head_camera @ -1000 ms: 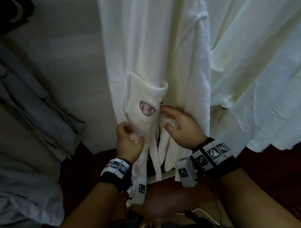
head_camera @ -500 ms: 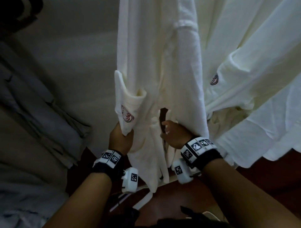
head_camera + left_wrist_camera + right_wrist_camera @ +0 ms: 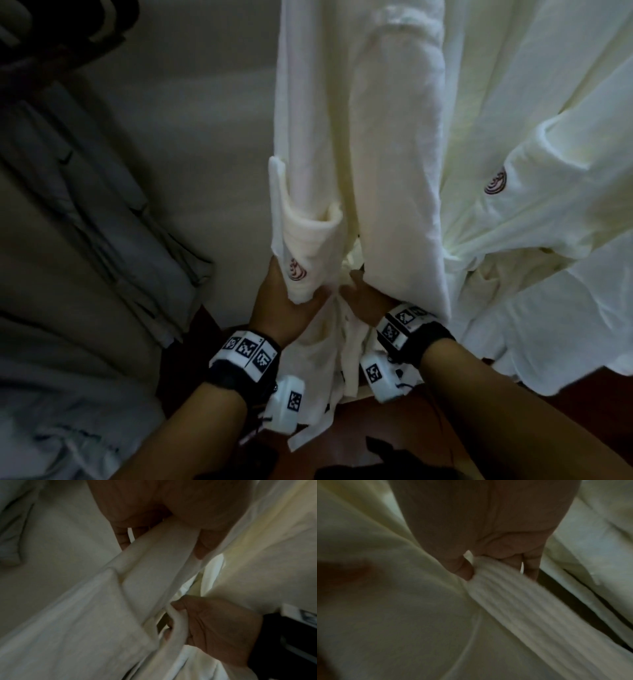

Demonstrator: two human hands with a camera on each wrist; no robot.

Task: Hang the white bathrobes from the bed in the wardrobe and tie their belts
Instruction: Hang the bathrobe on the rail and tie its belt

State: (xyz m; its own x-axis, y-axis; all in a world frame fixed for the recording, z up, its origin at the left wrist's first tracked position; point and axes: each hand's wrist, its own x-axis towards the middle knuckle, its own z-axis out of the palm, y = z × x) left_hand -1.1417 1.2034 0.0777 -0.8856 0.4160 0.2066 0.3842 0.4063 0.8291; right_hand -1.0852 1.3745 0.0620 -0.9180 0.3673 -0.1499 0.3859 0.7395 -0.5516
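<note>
Both hands work at the hanging bathrobe (image 3: 359,144): the left hand (image 3: 281,305) clutches one belt (image 3: 159,563) end, the right hand (image 3: 366,301) pinches the other.

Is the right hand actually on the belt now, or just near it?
Touching. The right wrist view shows the right hand with its thumb and fingers curled round the ribbed belt, gripping it.

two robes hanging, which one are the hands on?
The left bathrobe: both hands, left hand and right hand, grip its belt. The right bathrobe hangs untouched.
</note>
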